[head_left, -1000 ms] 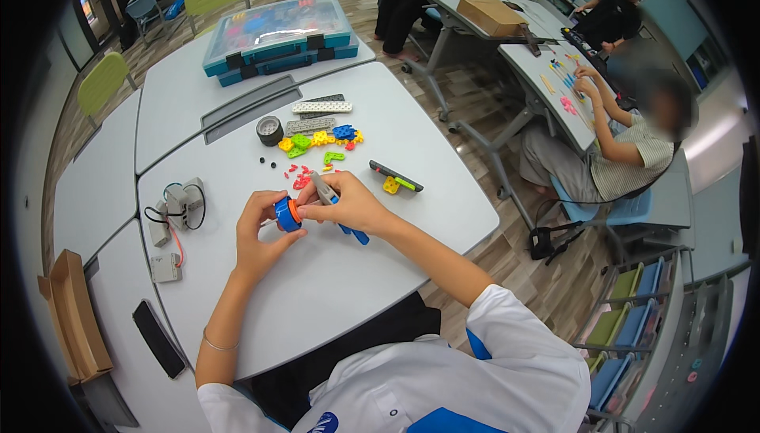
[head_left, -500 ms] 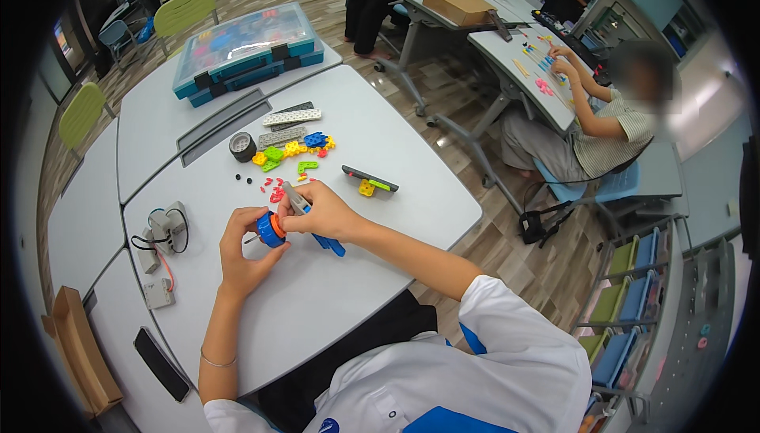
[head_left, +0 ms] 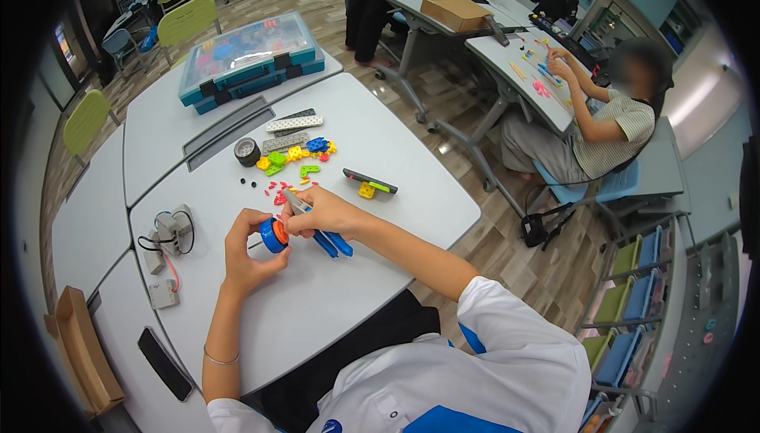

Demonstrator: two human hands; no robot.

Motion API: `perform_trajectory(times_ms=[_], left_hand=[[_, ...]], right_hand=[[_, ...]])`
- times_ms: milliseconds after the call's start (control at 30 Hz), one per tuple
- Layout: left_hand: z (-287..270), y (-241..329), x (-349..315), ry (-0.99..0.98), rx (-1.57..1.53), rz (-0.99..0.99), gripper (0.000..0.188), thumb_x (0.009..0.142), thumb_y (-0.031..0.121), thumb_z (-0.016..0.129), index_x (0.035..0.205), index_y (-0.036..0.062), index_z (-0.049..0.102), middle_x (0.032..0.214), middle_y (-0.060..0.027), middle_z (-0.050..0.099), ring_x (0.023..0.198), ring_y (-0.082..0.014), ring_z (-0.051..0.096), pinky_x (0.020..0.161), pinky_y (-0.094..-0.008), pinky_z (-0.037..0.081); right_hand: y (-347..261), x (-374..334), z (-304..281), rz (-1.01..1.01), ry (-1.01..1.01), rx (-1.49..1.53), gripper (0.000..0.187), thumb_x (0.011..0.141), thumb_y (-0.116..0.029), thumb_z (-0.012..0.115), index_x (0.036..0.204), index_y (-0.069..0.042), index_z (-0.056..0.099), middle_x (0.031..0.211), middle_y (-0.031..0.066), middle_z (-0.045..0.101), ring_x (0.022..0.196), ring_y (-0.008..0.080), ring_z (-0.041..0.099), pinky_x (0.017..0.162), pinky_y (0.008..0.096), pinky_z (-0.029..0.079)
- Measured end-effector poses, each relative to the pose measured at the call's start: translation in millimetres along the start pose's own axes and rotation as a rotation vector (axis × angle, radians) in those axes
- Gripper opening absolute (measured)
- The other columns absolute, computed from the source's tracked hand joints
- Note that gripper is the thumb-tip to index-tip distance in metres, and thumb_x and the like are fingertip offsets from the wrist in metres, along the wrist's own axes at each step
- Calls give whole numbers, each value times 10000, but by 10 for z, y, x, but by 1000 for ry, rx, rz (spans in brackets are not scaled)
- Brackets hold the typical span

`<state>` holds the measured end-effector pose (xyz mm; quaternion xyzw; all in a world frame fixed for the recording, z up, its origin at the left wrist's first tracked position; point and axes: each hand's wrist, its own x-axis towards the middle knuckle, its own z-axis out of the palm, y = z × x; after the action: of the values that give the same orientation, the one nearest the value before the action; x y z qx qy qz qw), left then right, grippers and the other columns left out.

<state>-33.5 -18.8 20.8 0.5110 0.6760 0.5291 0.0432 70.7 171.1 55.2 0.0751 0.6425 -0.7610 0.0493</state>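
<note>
My left hand [head_left: 247,257] is closed around a blue wheel-shaped piece [head_left: 271,238], thumb below it and fingers above. An orange round part [head_left: 281,232] sits in its right side, and a thin rod sticks out on the left. My right hand [head_left: 331,213] grips a pair of pliers [head_left: 336,244] with blue handles and a grey head, the head pointing up and away from me. The right fingertips reach the orange part; whether they touch it I cannot tell. Small red pegs [head_left: 279,193] lie just beyond my hands.
Beyond lie yellow and green building pieces [head_left: 275,165], a black wheel [head_left: 247,151] and grey beams [head_left: 286,141]. A dark flat device [head_left: 370,180] leans at right. Grey modules with cables [head_left: 168,235] and a phone [head_left: 165,363] are at left. Teal cases [head_left: 252,59] stand behind; another person sits at right.
The pliers have turned in my right hand, and their two blue handles now show spread apart below it. The blue piece has tilted slightly in my left hand. The whole view has shifted a little.
</note>
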Motion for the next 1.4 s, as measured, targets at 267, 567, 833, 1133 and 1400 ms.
perform_trajectory(times_ms=[267, 567, 833, 1133, 1400], left_hand=[[-64, 29, -8, -12, 45, 4, 522, 625, 87, 808, 1081, 14, 565, 967, -89, 603, 883, -189, 655, 830, -320, 549], [-73, 146, 61, -41, 6, -45, 517, 605, 84, 797, 1044, 18, 532, 951, -80, 578, 866, -171, 645, 802, -304, 556], [-201, 364, 229, -69, 134, 84, 501, 600, 104, 808, 1007, 24, 526, 904, -84, 552, 754, -190, 613, 689, -303, 532], [-238, 308, 143, -92, 163, 0, 502, 611, 133, 840, 1002, 32, 542, 884, -64, 570, 761, -172, 606, 699, -293, 510], [-496, 525, 219, -210, 136, -73, 464, 622, 181, 858, 953, 28, 570, 854, -67, 622, 770, -170, 634, 733, -301, 544]], right_hand=[[5, 12, -34, 18, -8, -63, 131, 751, -130, 725, 816, -49, 645, 719, 25, 588, 612, 87, 504, 566, 236, 391], [-129, -69, -55, 10, -38, -49, 121, 751, -91, 707, 824, -42, 623, 716, 38, 589, 609, 92, 507, 568, 236, 408], [-163, -45, -107, 15, -101, 43, 85, 791, -79, 673, 833, -38, 610, 735, 52, 610, 613, 106, 540, 579, 242, 434], [-77, 12, -19, -117, -74, -36, 158, 857, -136, 751, 891, -32, 637, 789, 59, 669, 664, 99, 615, 607, 235, 484], [-110, -34, 34, -128, -114, -79, 199, 854, -172, 798, 882, -27, 664, 774, 56, 679, 650, 89, 612, 603, 229, 499]])
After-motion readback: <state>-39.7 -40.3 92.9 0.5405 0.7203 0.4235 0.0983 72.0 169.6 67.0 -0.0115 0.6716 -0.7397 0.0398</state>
